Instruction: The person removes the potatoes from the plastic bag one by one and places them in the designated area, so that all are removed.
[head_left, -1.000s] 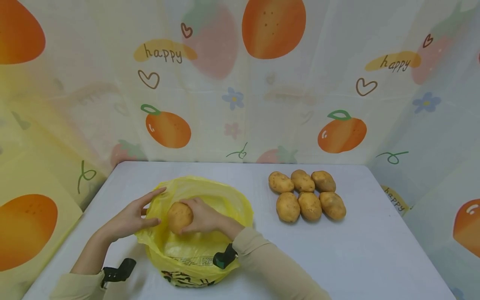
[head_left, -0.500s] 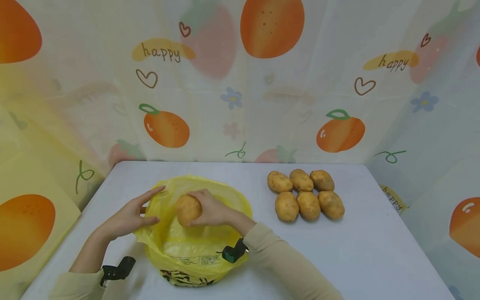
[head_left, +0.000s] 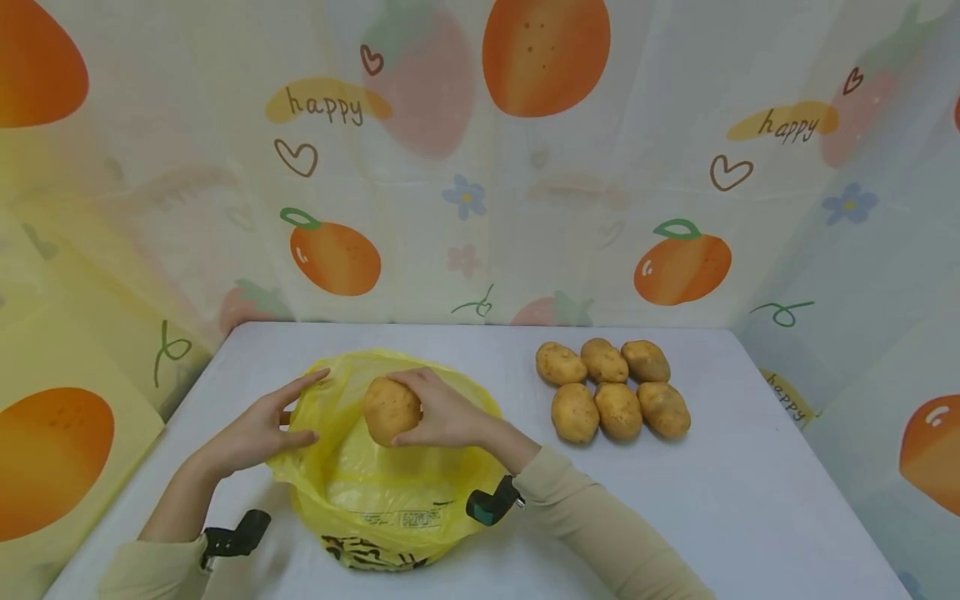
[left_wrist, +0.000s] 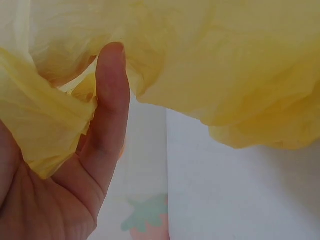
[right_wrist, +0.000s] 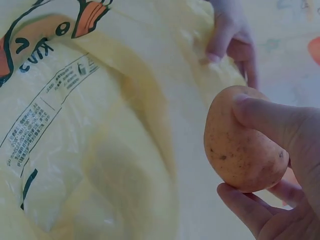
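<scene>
In the head view a yellow plastic bag [head_left: 390, 508] stands with its mouth spread wide at the left of the table. My left hand [head_left: 251, 429] is at the bag's left rim, thumb and forefinger stretched well apart and touching the plastic. In the left wrist view a fold of the bag [left_wrist: 50, 125] lies over the palm of the left hand [left_wrist: 75, 185], covering some fingers. My right hand [head_left: 442, 412] grips a potato [head_left: 390, 410] over the bag's mouth, thumb on one side, fingers on the other. The potato [right_wrist: 242, 145] shows whole-skinned and brown in the right wrist view.
Several potatoes [head_left: 618, 410] lie close together in two rows at the right rear of the white table [head_left: 720, 500]. A curtain [head_left: 555, 183] printed with fruit hangs behind the table and along both sides.
My right hand has moved right and slightly up with the potato, from the left part of the bag's mouth towards its middle. The left hand has hardly moved.
</scene>
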